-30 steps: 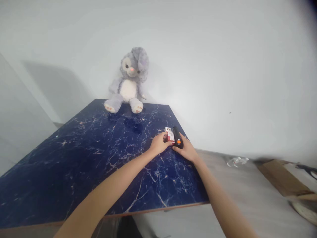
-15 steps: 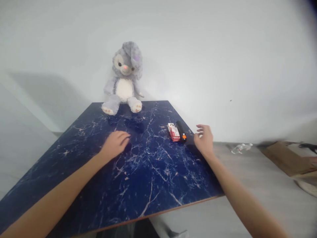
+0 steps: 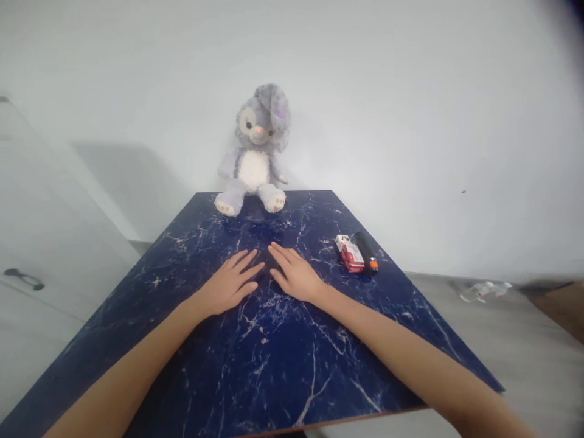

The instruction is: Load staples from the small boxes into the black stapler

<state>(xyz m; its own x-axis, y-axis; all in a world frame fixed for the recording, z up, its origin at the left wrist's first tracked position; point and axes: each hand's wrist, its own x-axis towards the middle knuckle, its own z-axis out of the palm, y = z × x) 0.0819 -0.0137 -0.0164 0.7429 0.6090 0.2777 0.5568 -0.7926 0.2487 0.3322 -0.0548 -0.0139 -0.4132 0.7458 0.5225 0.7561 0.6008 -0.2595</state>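
Observation:
My left hand (image 3: pixel 229 283) is over the middle of the dark blue marbled table (image 3: pixel 274 365), palm down with its fingers spread. Close beside it, my right hand (image 3: pixel 295 275) is stretched out flat, and a small gap separates the fingertips. Neither hand holds anything. Beyond them, a grey plush rabbit (image 3: pixel 254 171) with a white belly sits upright at the table's far edge. To the right of my right hand lie a red and white box (image 3: pixel 350 254) and, against it, a black cylindrical object (image 3: pixel 365 246) with an orange patch.
A pale wall (image 3: pixel 387 121) stands behind the table. On the grey floor to the right lies a white and clear object (image 3: pixel 486 291), with part of a brown cardboard box (image 3: pixel 559 307) at the frame's edge. A pale panel with a dark handle (image 3: pixel 24 278) is at left.
My right hand has moved left from beside the table's right edge to near my left hand. The left hand's fingers have spread. The whole view has shifted, so things appear farther right.

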